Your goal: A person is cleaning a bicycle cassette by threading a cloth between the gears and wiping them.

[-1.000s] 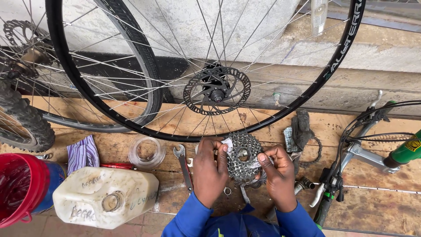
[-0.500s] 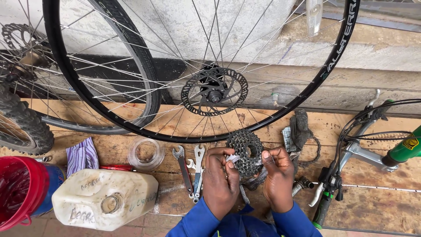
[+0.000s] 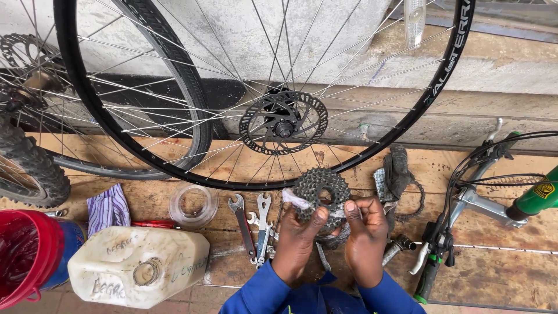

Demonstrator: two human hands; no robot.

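Both of my hands hold a dark toothed bicycle cassette [image 3: 320, 190] upright above the wooden floor. My left hand [image 3: 301, 239] grips its lower left, with a pale strip of cloth or plastic [image 3: 293, 199] pinched against the cogs. My right hand [image 3: 365, 235] grips its lower right, thumb on the sprockets. Just behind the cassette stands a black spoked wheel rim [image 3: 431, 96] with a disc rotor [image 3: 283, 121] at its hub.
Several spanners [image 3: 256, 228] lie left of my hands, beside a clear plastic ring [image 3: 193, 204], a white jerrycan [image 3: 139, 265], a striped rag [image 3: 108, 208] and a red bucket [image 3: 26, 263]. A bicycle handlebar with brake lever [image 3: 436, 256] and green frame [image 3: 537, 197] lies right. A knobby tyre [image 3: 32, 168] stands left.
My hands with the cassette shifted slightly right and lower, uncovering the spanners. The fingers have re-gripped around the cogs.
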